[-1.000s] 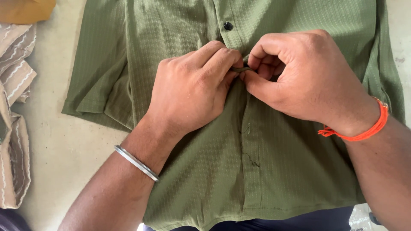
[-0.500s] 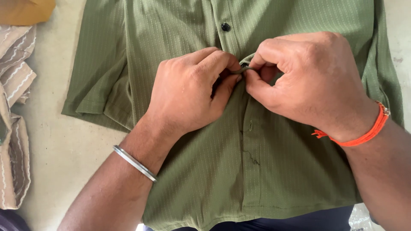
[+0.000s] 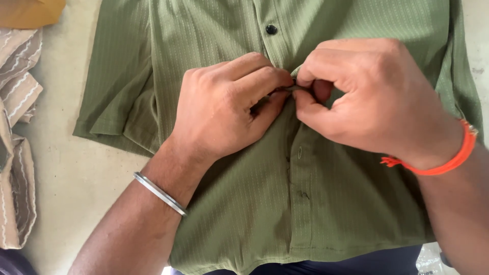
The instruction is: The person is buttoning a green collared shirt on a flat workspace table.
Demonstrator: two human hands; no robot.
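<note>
Between pinching fingers (image 3: 277,81) (button hidden)

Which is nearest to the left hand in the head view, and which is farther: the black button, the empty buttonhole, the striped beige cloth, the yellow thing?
From the left hand:
1. Black button, just above, on the placket.
2. Empty buttonhole, below right.
3. Striped beige cloth, left edge.
4. Yellow thing, top left corner.

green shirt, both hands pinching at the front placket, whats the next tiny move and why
Probably ease the button through its hole: the left hand and right hand pinch the green shirt at one spot, and the buttonhole below gapes open.
</note>
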